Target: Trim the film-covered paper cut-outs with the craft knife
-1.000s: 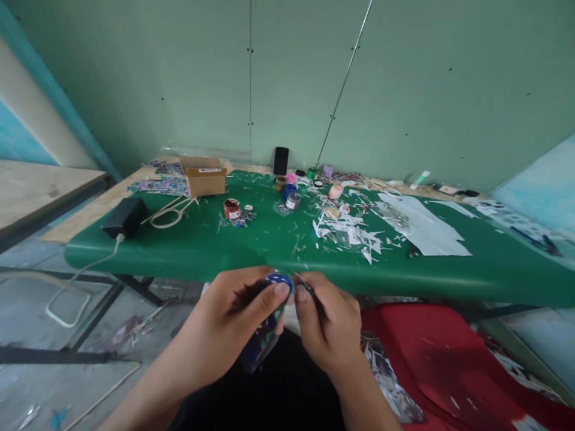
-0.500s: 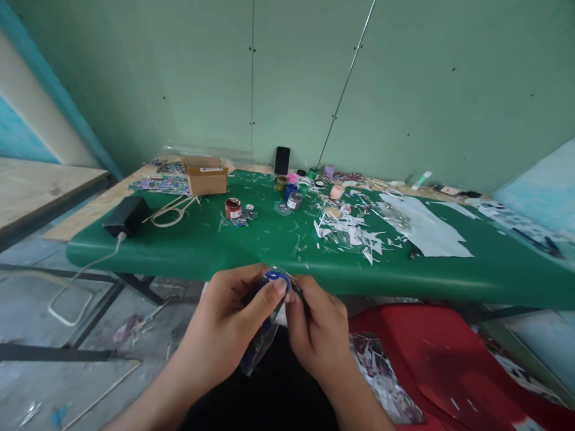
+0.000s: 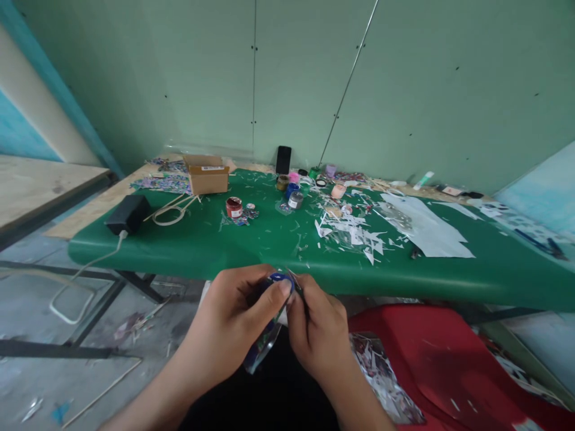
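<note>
In front of my lap, my left hand [image 3: 238,320] is closed round a folded piece of clear, shiny plastic with dark and blue print [image 3: 260,350]. A curved blue edge shows under the left thumb, and the lower end of the plastic hangs below the palm. Right beside it, my right hand [image 3: 318,320] is pinched at the plastic's upper edge, its fingertips touching the left thumb. Something thin and dark shows between the right fingers, too hidden to name. Both hands are just in front of the green-covered table [image 3: 202,239].
On the table are a cardboard box [image 3: 209,179], a black power adapter [image 3: 129,214], a red paint jar [image 3: 234,208], several other jars, a phone [image 3: 283,160], white paper scraps [image 3: 354,233] and a sheet [image 3: 426,227]. A red chair [image 3: 440,353] stands at right.
Both hands stay together at nearly the same place. The plastic in my left hand has tilted a little, and the blue edge has shifted slightly right. The view has moved slightly.
</note>
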Demonstrator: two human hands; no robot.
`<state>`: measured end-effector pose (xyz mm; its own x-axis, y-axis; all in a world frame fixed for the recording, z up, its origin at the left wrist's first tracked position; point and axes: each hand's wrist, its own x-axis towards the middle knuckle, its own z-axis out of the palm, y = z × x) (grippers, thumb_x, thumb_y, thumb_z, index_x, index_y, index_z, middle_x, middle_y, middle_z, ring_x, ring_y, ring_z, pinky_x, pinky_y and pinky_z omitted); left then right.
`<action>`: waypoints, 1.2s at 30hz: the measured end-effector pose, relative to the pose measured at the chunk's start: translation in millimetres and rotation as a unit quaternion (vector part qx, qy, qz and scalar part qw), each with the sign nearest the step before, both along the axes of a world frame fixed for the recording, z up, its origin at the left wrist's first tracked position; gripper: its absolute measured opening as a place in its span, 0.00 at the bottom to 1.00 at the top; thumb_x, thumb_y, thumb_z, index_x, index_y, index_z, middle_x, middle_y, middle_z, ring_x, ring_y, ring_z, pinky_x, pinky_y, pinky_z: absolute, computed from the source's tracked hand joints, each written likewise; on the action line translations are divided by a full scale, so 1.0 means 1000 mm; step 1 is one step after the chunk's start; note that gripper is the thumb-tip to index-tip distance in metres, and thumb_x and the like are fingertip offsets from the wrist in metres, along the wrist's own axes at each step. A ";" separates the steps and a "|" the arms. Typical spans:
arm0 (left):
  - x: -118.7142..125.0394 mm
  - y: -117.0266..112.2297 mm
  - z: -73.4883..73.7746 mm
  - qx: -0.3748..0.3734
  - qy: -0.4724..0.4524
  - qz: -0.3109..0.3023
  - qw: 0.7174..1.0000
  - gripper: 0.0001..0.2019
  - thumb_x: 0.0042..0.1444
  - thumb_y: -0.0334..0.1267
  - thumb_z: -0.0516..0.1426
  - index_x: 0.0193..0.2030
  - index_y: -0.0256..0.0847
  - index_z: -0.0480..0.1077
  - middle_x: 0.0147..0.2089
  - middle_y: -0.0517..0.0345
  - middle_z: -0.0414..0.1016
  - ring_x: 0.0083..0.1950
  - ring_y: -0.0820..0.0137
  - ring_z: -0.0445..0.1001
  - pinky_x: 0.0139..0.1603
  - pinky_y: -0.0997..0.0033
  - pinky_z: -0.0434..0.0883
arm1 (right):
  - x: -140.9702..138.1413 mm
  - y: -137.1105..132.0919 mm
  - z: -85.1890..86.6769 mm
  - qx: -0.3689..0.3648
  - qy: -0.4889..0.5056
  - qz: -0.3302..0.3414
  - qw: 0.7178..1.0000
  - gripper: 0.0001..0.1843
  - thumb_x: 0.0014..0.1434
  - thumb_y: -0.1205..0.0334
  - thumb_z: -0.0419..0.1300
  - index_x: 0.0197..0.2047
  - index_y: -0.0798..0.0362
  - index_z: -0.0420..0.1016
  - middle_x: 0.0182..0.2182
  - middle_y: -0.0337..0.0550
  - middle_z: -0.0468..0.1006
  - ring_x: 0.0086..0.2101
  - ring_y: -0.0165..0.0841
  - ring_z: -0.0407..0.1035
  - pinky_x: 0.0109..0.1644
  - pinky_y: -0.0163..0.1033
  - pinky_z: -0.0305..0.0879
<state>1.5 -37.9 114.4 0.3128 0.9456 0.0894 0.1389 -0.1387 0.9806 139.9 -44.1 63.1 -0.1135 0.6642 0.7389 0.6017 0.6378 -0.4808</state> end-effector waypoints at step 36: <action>-0.007 0.002 -0.005 -0.021 0.013 -0.030 0.999 0.15 0.59 0.44 0.56 0.25 0.38 0.69 0.23 0.63 0.63 0.26 0.75 0.59 0.25 0.75 0.59 | 0.006 -0.002 0.001 0.019 -0.002 0.029 0.999 0.11 0.62 0.72 0.50 0.43 0.52 0.70 0.29 0.41 0.81 0.26 0.30 0.76 0.29 0.32 0.70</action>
